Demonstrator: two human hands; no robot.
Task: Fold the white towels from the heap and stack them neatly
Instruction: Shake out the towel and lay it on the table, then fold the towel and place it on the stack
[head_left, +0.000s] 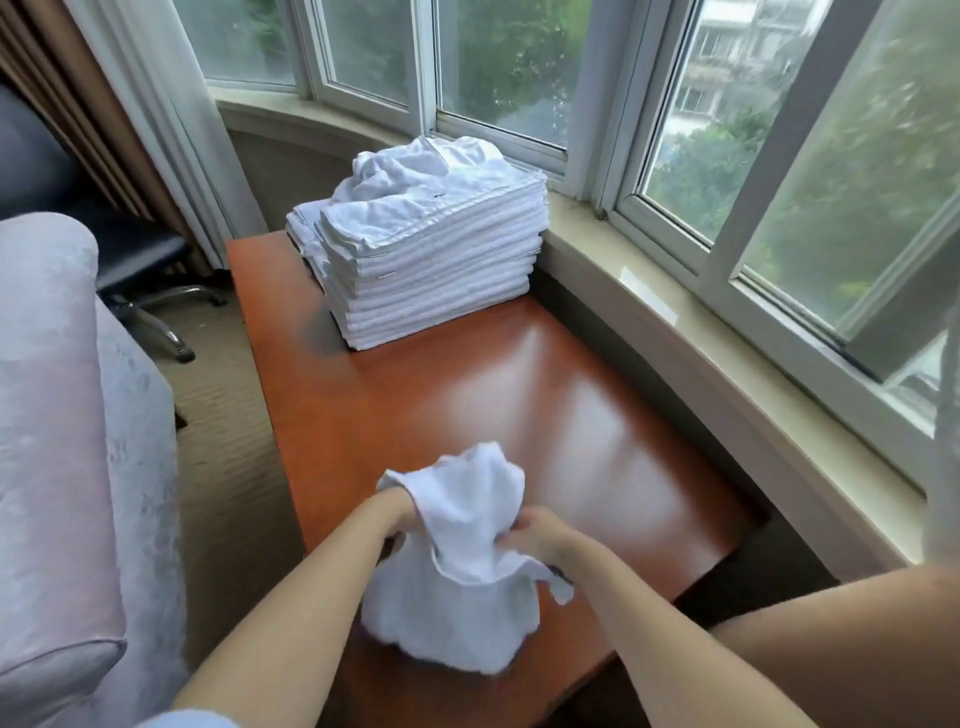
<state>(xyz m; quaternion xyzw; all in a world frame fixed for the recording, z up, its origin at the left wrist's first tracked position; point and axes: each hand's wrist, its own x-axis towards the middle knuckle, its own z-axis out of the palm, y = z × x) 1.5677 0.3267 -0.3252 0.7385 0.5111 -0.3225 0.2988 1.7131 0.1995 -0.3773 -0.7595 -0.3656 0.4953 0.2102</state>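
A: We're holding one white towel (467, 525) bunched above the near end of the table (519, 405). Left hand (397, 512) is gripping a fold on its left side, right hand (535, 532) is gripping a fold on its right. Fingers of both are curled into cloth, mostly hidden by it.

B: Handling?

A: We're judging it light, soft and limp, with no stiffness to hold a shape. Lower part is hanging and bulging against the tabletop near the near edge. Not fragile, not slippery (terry tends to cling to itself, so the folds will likely drag).

B: Where are we taking hold?

A: We're looking for two adjacent corners or one hem. One hem edge is showing just below the right hand. Pinching there and shaking out should open it flat.

B: Surroundings?

A: Stack of folded towels (436, 280) is sitting at the far end of the table by the windowsill (675, 322). The crumpled heap (415, 163) is lying on top of the stack, toward its far side.

B: Obstructions?

A: The middle of the table is giving us bare room to spread. The armchair (67, 415) is standing along the left edge, the sill along the right. We're expecting the heap on the stack to get in the way of placing.
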